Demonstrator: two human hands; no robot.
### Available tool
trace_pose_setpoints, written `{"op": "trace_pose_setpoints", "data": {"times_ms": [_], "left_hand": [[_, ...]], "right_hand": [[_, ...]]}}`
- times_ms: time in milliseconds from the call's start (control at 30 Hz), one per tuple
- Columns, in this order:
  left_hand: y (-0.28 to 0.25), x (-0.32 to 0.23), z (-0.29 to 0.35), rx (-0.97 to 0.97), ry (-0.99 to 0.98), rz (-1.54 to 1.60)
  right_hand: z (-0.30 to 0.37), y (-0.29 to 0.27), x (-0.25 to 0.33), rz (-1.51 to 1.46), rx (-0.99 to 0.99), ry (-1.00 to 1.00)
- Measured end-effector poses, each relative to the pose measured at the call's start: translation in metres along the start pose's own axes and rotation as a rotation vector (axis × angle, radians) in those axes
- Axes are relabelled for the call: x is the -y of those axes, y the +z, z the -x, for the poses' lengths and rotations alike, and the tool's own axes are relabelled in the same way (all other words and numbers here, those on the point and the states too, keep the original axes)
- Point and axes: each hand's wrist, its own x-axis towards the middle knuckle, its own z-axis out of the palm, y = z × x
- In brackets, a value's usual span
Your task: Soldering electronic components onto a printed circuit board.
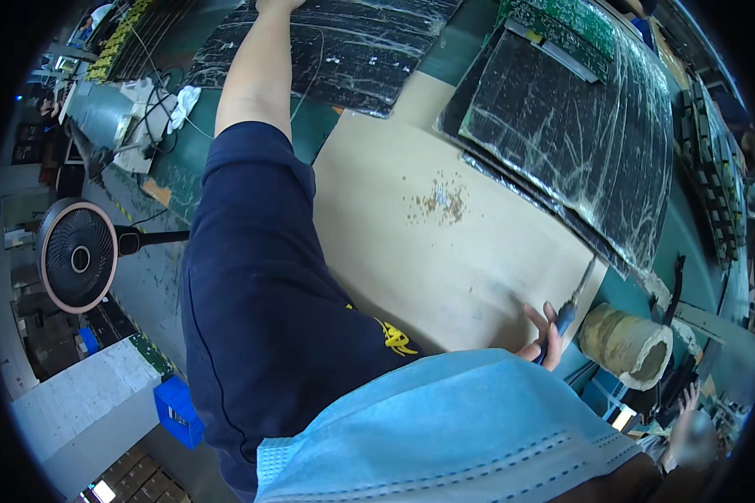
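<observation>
My left arm stretches far ahead, and my left hand (278, 4) is at the top edge, resting at or over a scuffed black sheet (352, 54). Its fingers are cut off by the frame. Close in front of me, my right hand (547, 337) is closed round a slim tool with a dark blue handle (565, 318) and a thin metal shaft pointing away. Some of its fingers stick out loosely. Beneath lies a tan board (394, 260) with a scatter of small brown bits (442, 201) on it.
Stacked black sheets (562, 134) with a green circuit board (570, 38) on top lie at the right. A thick, crusted tube (625, 345) stands beside my right hand. A round fan (78, 256) is at the left. Another person's hand (686, 415) shows at the lower right.
</observation>
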Motion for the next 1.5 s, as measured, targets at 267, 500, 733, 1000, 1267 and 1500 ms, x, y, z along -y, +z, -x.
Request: {"op": "trace_pose_setpoints", "data": {"times_ms": [267, 500, 733, 1000, 1267, 1500], "left_hand": [[0.008, -0.015, -0.023, 0.193, 0.078, -0.243], [-0.035, -0.044, 0.033, 0.300, 0.111, -0.181], [-0.046, 0.059, 0.045, 0.812, -0.324, 0.952], [-0.194, -0.012, 0.276, 1.004, -0.150, 1.336], [-0.201, -0.039, 0.431, 1.306, -0.348, 1.300], [-0.190, -0.078, 0.499, 1.707, -0.249, 1.161]], "right_hand": [[0.004, -0.017, 0.009, 0.192, 0.230, 0.302], [-0.011, 0.005, 0.009, 0.170, -0.016, -0.001], [-0.014, 0.005, 0.018, -0.020, -0.055, 0.066], [-0.012, -0.009, 0.023, -0.164, -0.049, -0.010], [-0.006, -0.018, 0.018, -0.309, -0.136, -0.034], [-0.006, -0.016, 0.024, -0.202, -0.107, -0.058]]}}
